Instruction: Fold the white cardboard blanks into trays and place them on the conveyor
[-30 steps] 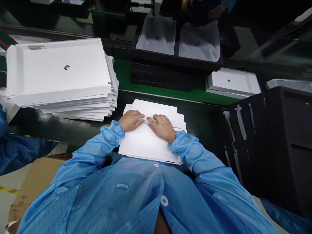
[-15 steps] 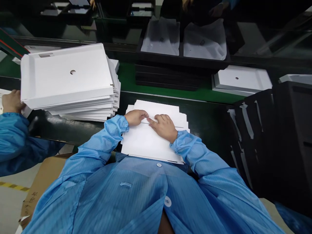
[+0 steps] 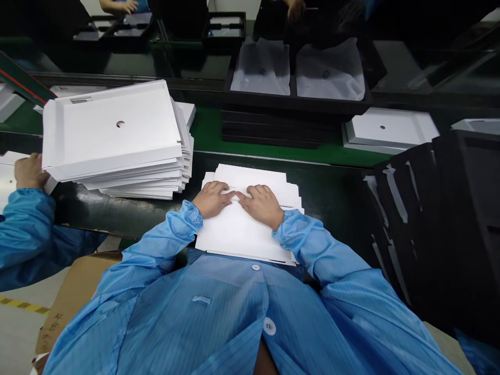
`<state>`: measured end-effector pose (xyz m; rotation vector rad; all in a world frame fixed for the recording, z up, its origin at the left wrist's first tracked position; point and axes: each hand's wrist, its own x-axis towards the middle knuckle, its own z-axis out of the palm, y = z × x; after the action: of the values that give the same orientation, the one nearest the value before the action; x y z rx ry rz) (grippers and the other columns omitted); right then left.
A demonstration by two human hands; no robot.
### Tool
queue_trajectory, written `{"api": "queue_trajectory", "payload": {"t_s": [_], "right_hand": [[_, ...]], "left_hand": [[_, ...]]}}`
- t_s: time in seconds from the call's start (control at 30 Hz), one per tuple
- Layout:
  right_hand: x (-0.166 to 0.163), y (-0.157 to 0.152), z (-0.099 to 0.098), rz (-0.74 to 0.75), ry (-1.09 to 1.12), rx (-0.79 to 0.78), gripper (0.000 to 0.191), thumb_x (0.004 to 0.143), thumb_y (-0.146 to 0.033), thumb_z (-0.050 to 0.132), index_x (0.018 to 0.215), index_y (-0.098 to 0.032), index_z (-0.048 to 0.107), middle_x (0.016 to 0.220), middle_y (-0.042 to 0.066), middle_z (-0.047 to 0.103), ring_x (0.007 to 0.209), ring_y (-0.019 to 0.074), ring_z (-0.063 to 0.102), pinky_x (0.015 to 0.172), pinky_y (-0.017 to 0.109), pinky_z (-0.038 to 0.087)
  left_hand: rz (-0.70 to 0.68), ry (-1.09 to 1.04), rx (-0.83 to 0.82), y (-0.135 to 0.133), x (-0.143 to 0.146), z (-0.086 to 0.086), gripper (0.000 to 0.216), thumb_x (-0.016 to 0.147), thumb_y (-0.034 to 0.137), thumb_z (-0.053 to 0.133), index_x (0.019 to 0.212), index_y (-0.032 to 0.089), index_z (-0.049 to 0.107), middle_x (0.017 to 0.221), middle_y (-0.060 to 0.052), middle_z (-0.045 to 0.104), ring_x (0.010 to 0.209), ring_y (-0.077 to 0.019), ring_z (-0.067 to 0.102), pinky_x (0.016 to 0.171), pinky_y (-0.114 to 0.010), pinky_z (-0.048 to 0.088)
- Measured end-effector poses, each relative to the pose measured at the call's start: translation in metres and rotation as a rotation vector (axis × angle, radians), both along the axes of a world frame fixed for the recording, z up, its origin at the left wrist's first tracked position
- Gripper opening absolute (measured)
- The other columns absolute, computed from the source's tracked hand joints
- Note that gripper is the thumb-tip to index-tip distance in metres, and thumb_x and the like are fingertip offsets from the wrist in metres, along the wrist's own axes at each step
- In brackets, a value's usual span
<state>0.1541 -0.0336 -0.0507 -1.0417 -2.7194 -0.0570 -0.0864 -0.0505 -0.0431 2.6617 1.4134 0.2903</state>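
Observation:
A low stack of flat white card sheets [image 3: 250, 229] lies on the dark bench right in front of me. My left hand [image 3: 213, 199] and my right hand [image 3: 262, 204] rest side by side on the top sheet, fingertips almost meeting at a fold line. Both hands lie flat with fingers stretched out and press the card down. Blue sleeves cover both arms to the wrist.
A tall stack of folded white card trays [image 3: 117, 140] stands at the left; a co-worker's hand [image 3: 29, 172] touches its left end. Black trays with white bags [image 3: 297, 78] sit behind on the green belt [image 3: 211, 130]. Black moulded trays [image 3: 437, 219] stand at the right.
My left hand has opened from a curled grip at the fold to lying flat. The co-worker's hand stays at the left stack. The view has tilted slightly.

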Motion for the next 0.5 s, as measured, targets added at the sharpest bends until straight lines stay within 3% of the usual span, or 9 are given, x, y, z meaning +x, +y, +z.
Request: {"api": "queue_trajectory", "payload": {"t_s": [0.5], "right_hand": [[-0.0029,0.0028,0.0032,0.024,-0.006,-0.016,0.035,0.102,-0.037,0.046,0.128,-0.025,0.067,0.098,0.010,0.062,0.090,0.0242,0.046,0.078,0.038,0.028]], "left_hand": [[-0.065,0.040,0.069,0.0012,0.0033,-0.0059,0.033,0.099,0.032,0.053,0.126,0.021,0.067,0.102,-0.011,0.062,0.098,-0.0237,0.055,0.088,-0.040,0.044]]}}
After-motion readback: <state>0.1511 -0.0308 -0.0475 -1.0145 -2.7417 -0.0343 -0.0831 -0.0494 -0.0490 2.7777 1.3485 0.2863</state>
